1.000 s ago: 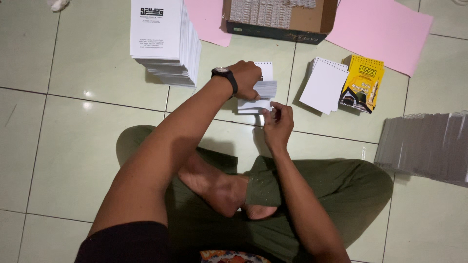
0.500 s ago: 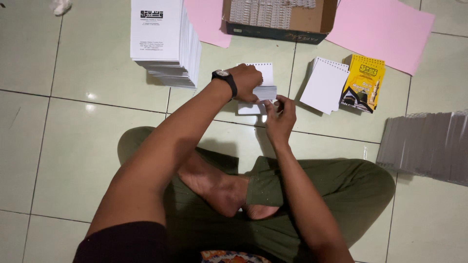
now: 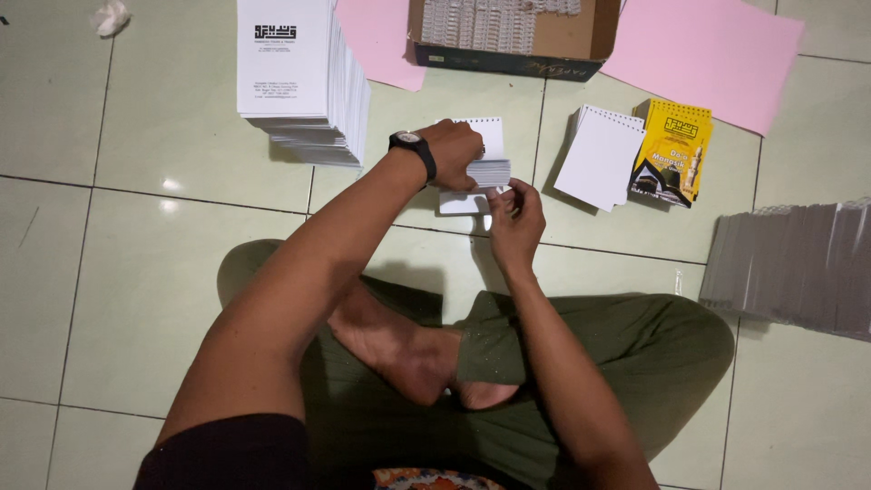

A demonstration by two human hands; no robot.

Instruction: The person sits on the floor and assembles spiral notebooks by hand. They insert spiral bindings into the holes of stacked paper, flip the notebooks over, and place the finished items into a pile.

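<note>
The person sat cross-legged on a pale tiled floor (image 3: 109, 272), and the work area lay directly ahead of the knees. Open tile extended to the left of the left arm and below the tall stack of printed white sheets (image 3: 299, 82), which stood at the upper left. A cardboard box (image 3: 562, 36) holding rows of wire binding coils closed the far edge, flanked by two pink paper sheets (image 3: 717, 54). To the right, a white spiral-bound pad (image 3: 599, 159) lay just beside a yellow-covered booklet (image 3: 673, 154), both near the working hands. A spread stack of grey sheets (image 3: 798, 268) occupied the right edge, well apart from the hands. A crumpled scrap (image 3: 111, 16) lay at the far upper left corner.

The small white booklet block (image 3: 485, 168) rested on the floor between the printed stack and the white pad, its coil edge facing away from the person. The left hand (image 3: 454, 154), with a black wristwatch (image 3: 410, 145) on its wrist, was clamped over the left side and top of the block, fingers curled down onto it. The right hand (image 3: 515, 218) was positioned just below the block, with fingertips pinching its near lower corner. Both hands were in contact with the block.
</note>
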